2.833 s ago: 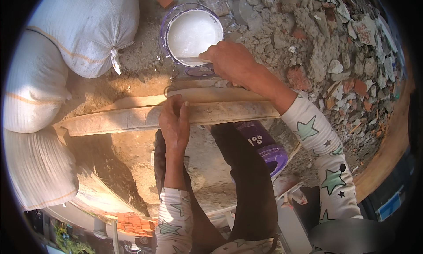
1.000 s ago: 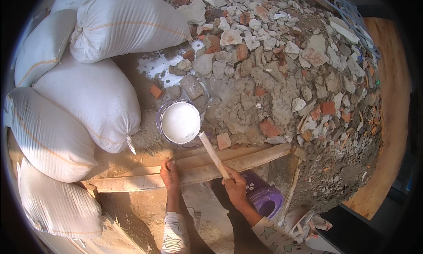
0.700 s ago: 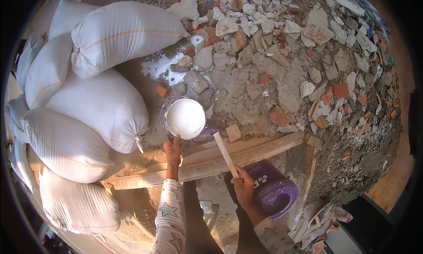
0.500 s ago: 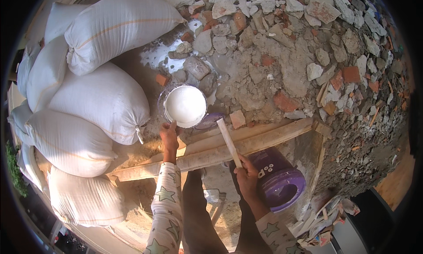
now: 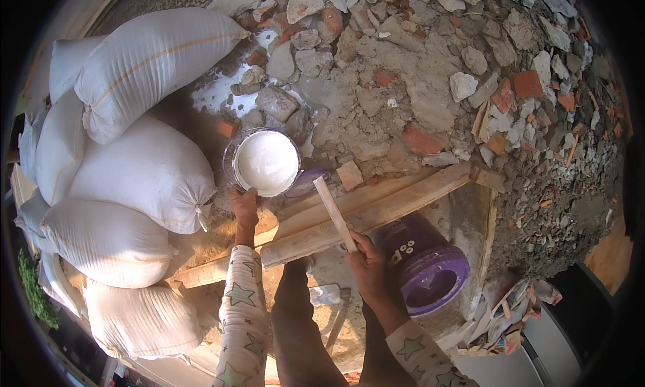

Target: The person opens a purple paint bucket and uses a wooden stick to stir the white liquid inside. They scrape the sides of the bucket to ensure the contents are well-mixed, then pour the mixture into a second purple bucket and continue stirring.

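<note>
My left hand (image 5: pixel 245 211) grips the near rim of a small bucket (image 5: pixel 266 161) filled with white, paint-like liquid, its thumb over the edge. A purple lid (image 5: pixel 306 185) lies just right of that bucket. My right hand (image 5: pixel 366 259) is closed round the lower end of a pale flat wooden stick (image 5: pixel 332 209), which points up toward the lid. Both arms reach over long wooden boards (image 5: pixel 420 199). Beyond my right hand a large purple bucket (image 5: pixel 433 276) lies under the boards' near side.
Stuffed white sacks (image 5: pixel 141 165) are piled on the left. A broad heap of broken concrete and brick (image 5: pixel 437 91) fills the back and right. White liquid (image 5: pixel 215 91) is spilled on the rubble behind the small bucket. My legs (image 5: pixel 292 333) are below the boards.
My left hand has left the board and moved forward onto the small bucket's rim. My right hand has drawn back from that bucket, holding the stick.
</note>
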Available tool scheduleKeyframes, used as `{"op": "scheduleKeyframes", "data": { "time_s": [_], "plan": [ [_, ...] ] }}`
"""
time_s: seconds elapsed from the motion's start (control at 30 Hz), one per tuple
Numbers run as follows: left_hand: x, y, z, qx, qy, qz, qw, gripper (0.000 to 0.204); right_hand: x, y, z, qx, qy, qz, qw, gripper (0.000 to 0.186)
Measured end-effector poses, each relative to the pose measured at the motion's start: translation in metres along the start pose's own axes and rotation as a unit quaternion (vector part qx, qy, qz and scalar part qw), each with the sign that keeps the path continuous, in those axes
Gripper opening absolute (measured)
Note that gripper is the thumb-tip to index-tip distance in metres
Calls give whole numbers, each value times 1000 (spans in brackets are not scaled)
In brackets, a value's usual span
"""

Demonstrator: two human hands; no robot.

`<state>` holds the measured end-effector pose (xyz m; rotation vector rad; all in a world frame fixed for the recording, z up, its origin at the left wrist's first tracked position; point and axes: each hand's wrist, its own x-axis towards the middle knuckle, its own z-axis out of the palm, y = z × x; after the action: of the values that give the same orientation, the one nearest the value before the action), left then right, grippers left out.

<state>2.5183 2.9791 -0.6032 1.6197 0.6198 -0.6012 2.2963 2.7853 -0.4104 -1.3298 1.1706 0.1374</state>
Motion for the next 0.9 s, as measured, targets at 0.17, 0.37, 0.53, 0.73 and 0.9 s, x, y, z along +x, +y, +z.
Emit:
{"op": "scheduleKeyframes", "data": {
  "time_s": [0.17,0.37,0.53,0.73,0.9],
  "plan": [
    [-4,24,19,-5,-31,2,1000,21,4,8,2,29,11,-25,999,43],
    [-11,65,27,29,-30,-30,999,23,10,21,-5,-15,-9,-59,998,47],
    [-28,100,14,48,-44,-36,997,27,2,-1,-6,71,-8,-4,997,46],
    [-74,190,32,126,-89,-20,988,34,-23,-44,-25,71,-13,-12,997,43],
    [-116,287,85,181,-165,47,968,37,-47,-79,-44,57,50,-69,995,45]
  ]
}}
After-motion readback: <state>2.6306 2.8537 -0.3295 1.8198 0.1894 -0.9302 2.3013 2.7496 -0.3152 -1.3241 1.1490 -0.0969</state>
